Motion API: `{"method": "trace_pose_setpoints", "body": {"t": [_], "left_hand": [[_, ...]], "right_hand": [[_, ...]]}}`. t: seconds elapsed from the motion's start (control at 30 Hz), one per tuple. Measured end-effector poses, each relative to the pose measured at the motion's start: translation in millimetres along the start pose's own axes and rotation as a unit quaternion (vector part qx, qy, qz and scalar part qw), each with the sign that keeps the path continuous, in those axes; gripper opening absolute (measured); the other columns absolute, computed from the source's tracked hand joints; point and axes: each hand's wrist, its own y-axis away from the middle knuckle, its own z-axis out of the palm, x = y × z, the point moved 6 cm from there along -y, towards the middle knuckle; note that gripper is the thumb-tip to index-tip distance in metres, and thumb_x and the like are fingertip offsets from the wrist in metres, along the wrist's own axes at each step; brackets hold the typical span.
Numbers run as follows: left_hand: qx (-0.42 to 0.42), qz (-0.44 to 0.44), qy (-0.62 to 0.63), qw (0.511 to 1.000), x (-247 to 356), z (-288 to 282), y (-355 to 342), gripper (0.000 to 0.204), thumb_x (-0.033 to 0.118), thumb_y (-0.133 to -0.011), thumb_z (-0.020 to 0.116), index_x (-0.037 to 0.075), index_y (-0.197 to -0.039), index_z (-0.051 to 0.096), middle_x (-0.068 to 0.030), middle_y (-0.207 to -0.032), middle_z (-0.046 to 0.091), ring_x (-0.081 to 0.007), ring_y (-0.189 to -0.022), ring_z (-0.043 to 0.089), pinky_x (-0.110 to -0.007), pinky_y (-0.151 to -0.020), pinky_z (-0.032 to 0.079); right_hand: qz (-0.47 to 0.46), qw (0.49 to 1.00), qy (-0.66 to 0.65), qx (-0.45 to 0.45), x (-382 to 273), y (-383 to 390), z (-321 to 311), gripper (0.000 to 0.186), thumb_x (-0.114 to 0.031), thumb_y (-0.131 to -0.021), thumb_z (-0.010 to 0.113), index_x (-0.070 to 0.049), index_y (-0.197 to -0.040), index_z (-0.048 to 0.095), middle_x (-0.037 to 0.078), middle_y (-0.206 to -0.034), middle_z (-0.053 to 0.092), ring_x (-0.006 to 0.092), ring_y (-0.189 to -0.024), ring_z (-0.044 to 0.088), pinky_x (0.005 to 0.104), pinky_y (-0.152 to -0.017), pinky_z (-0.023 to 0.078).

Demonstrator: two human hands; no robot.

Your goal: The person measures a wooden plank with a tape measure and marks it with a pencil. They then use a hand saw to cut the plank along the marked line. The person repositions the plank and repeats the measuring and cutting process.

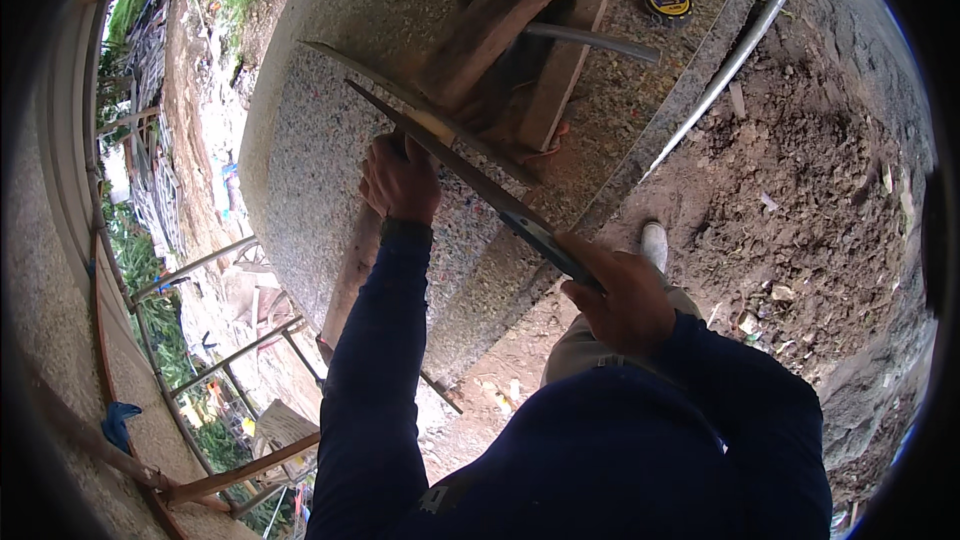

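My right hand (628, 305) is closed round the handle of a hand saw (462, 168). Its long blade points up and to the left, passing just beyond my left hand. My left hand (402, 180) grips a length of wood (352, 275), which runs down to the left under my forearm. The blade lies across this wood close to my fingers; whether its teeth are in a cut I cannot tell. Beyond the saw, a thin strip (365, 68) lies roughly alongside the blade on the speckled slab (300, 150).
A thick wooden beam (515, 20), a short board (568, 70) and a grey tube (600, 40) lie farther off. A yellow-and-black tape measure (667, 2) sits near the slab's edge. At right, a pale pipe (740, 58) leans by loose soil (800, 210). Railings (225, 365) stand at left.
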Motion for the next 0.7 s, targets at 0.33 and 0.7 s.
{"method": "trace_pose_setpoints", "body": {"t": [0.33, 0.7], "left_hand": [[0.034, 0.063, -0.055, 0.996, -5.0, 4.8, -4.7, 0.046, 0.056, -0.108, 0.057, 0.012, -0.115, 0.069, -0.0101, -0.121, 0.071, -0.0360, -0.126, 0.062, -0.056, -0.112, 0.039], [0.014, 0.011, -0.024, 1.000, 6.8, -1.6, -2.4, 0.054, 0.061, -0.106, 0.053, 0.012, -0.118, 0.071, -0.0142, -0.126, 0.072, -0.0431, -0.121, 0.065, -0.058, -0.105, 0.047]], "right_hand": [[-0.102, 0.990, 0.026, 0.092, -13.3, -88.3, 42.9, 0.053, -0.021, -0.102, 0.074, -0.005, -0.151, 0.059, 0.025, -0.091, 0.075, 0.0439, -0.081, 0.075, 0.0537, -0.073, 0.057], [-0.028, 1.000, 0.003, 0.014, 5.6, 0.4, 3.5, 0.057, -0.020, -0.102, 0.075, -0.006, -0.153, 0.055, 0.025, -0.088, 0.075, 0.0430, -0.082, 0.076, 0.0557, -0.076, 0.058]]}}
